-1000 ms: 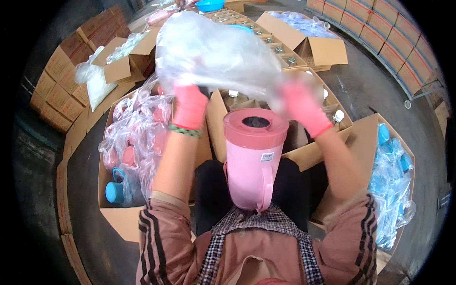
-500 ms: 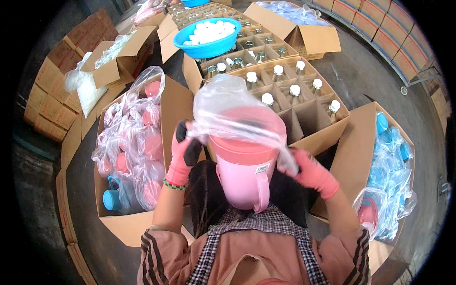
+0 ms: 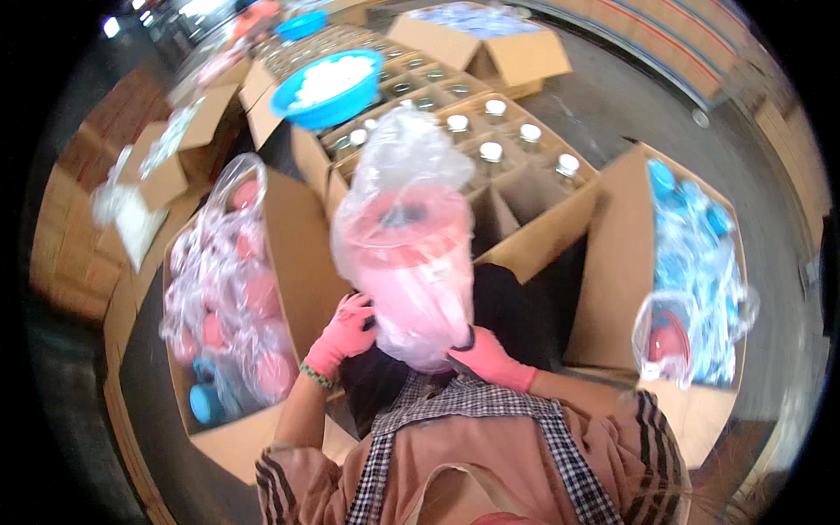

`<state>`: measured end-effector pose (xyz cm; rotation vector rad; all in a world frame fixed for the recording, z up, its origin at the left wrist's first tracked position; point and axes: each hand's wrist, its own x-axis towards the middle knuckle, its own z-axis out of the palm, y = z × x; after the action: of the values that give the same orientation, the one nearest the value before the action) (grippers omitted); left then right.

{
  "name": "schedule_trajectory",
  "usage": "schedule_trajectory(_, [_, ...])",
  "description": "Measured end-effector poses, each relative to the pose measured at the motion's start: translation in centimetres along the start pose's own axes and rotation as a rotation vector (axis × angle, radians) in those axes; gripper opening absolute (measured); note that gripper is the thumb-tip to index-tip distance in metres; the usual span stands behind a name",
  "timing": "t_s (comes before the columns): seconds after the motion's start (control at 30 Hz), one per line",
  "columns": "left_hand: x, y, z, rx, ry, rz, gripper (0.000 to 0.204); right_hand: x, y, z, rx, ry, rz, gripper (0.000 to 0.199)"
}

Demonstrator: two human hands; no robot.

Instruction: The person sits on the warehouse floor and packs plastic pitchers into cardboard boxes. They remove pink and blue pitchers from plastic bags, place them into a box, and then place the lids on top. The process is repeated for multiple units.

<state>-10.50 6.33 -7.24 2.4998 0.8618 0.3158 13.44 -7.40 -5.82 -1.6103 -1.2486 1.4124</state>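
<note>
A pink lidded pitcher (image 3: 407, 284) stands in my lap, tilted slightly. A clear plastic bag (image 3: 411, 144) now encloses it, with loose film bunched above the lid. My left hand (image 3: 343, 332), in a pink glove with dark fingertips, presses against the lower left side of the bagged pitcher with bent fingers. Low on the right, my gloved right hand (image 3: 494, 357) grips the bag beside the pitcher's base. The pitcher's handle is blurred under the film.
Ahead stands a divided carton (image 3: 547, 223) of white-capped glass bottles, with a blue basin (image 3: 328, 109) of white caps on it. An open box (image 3: 293, 245) of bagged pink pitchers is left, another box (image 3: 612, 262) of blue ones right. A white bag (image 3: 140, 227) lies far left.
The bag has come down from the lid over the whole pitcher. Both hands have moved lower, toward its base. The view has shifted, so the surroundings appear moved and blurred.
</note>
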Motion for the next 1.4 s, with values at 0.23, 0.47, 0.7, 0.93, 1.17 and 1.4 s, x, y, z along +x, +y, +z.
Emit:
schedule_trajectory(0.23, [0.2, -0.1, -0.4, -0.511, 0.645, -0.238, 0.033, -1.5, -9.5, -3.0, 0.199, 0.055, -0.522, 0.043])
schedule_trajectory(0.47, [-2.1, 11.2, -2.3, 0.281, 0.182, 0.218, 0.033, -2.4, -7.4, -6.8, 0.294, 0.442, -0.464, 0.044])
schedule_trajectory(0.7, [-4.7, 8.7, -0.5, 0.251, 0.304, 0.237, 0.045, -0.9, -2.7, -3.2, -0.143, 0.564, -0.432, 0.063])
schedule_trajectory(0.93, [1.7, 8.5, -5.5, 0.443, 0.154, -0.053, 0.032, 3.1, -1.5, -6.3, 0.056, 0.771, -0.161, 0.057])
schedule_trajectory(1.17, [4.4, 17.1, -9.0, -0.611, -0.202, -0.127, 0.044, 1.5, 1.9, -11.8, 1.04, 0.403, -0.258, 0.031])
schedule_trajectory(1.4, [-0.6, 16.7, -6.4, -0.741, -0.229, -0.006, 0.063, -3.8, 0.8, -7.7, 0.22, 0.503, -0.407, 0.044])
